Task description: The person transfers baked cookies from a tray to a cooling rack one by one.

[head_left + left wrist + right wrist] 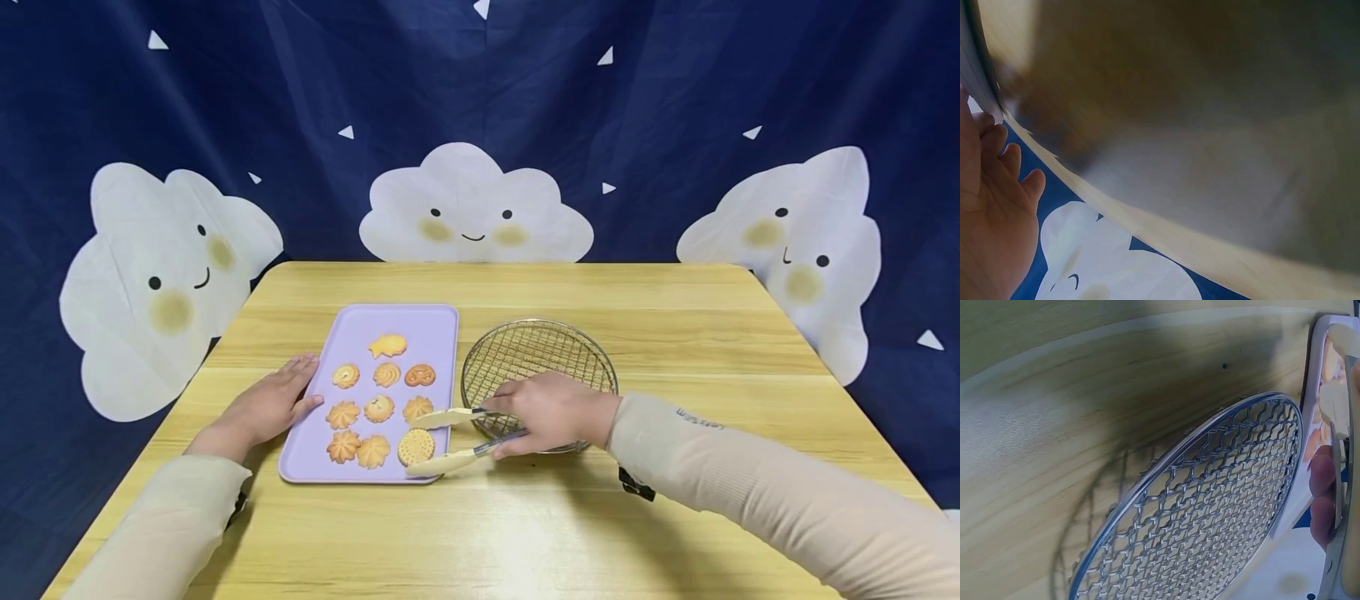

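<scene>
My right hand [551, 410] grips a pair of tongs [461, 457] with cream tips and metal arms. The spread tips reach over the right front corner of a lilac tray [309, 454], one on each side of a round, dotted cookie [416, 447]. My left hand [262, 404] rests against the tray's left edge with its fingers extended. Several other cookies lie in rows on the tray, among them a pretzel-shaped one [420, 375] and a fish-shaped one [387, 345]. Under my right hand is a round wire rack [536, 350], its mesh close in the right wrist view.
The wooden table [675, 333] carries the tray on the left and the rack just right of it. Behind the table hangs a dark blue cloth [525, 92] printed with smiling white clouds. Both forearms reach in from the front.
</scene>
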Demonstrator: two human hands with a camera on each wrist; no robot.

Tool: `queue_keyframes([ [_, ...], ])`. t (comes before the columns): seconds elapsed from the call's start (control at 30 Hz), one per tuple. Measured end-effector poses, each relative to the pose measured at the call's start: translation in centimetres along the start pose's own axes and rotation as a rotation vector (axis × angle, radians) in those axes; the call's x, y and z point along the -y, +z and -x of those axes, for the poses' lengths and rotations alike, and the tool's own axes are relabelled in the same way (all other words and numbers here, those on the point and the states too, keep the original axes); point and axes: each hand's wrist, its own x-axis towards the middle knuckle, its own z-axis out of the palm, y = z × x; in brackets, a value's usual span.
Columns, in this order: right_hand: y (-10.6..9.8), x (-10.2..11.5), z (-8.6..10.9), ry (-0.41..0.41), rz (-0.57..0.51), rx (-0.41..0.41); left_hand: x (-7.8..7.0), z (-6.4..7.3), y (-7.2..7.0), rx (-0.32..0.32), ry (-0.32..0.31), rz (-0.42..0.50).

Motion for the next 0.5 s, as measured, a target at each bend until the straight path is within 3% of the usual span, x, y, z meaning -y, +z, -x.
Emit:
queue_keyframes([
  [0.5,0.62,0.28,-0.13,-0.002,0.03,-0.026,-0.07,-0.06,-0.08,0.005,-0.005,0.011],
])
